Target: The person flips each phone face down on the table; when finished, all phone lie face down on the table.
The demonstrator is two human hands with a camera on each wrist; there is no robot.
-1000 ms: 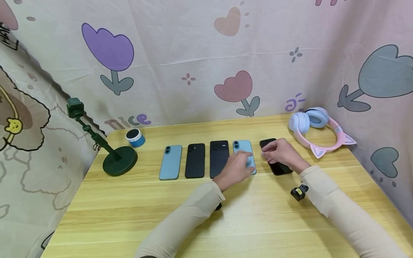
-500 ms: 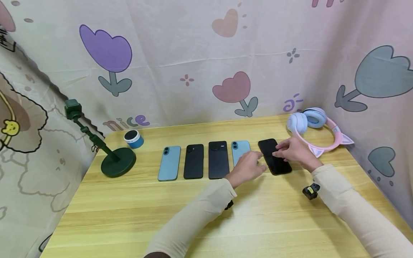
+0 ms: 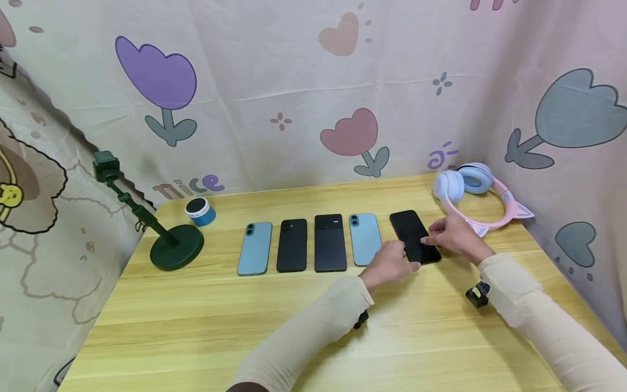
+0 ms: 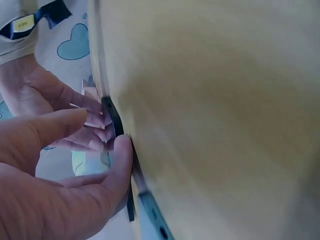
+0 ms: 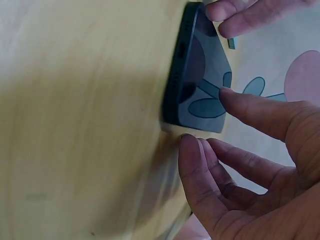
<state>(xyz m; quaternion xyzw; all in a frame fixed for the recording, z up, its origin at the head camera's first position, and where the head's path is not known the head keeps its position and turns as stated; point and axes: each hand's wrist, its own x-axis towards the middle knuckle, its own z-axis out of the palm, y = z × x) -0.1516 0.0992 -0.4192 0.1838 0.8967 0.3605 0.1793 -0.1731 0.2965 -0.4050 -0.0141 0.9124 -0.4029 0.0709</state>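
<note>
A black phone [image 3: 410, 228] lies screen up and slightly turned on the wooden table, at the right end of a row. My left hand [image 3: 389, 264] is at its lower left side, fingertips right at the edge; in the left wrist view the thumb [image 4: 70, 122] stands apart from the fingers. From the right, my right hand [image 3: 456, 235] reaches to the opposite edge. In the right wrist view its thumb [image 5: 240, 102] overlaps the glossy screen [image 5: 212, 82], and the bent fingers [image 5: 192, 165] are just beside the phone's side.
Left of it lie a light blue phone [image 3: 364, 239], two black phones, one a dark slab [image 3: 330, 245], and another light blue phone [image 3: 254, 250], backs up. Pink cat-ear headphones [image 3: 509, 209] stand behind the right hand. A green stand [image 3: 178, 247] and a blue-white jar [image 3: 202, 212] are at left.
My left hand has moved right, off the light blue phone to the black phone's left edge. My right hand has shifted right, from over the screen to the phone's right edge.
</note>
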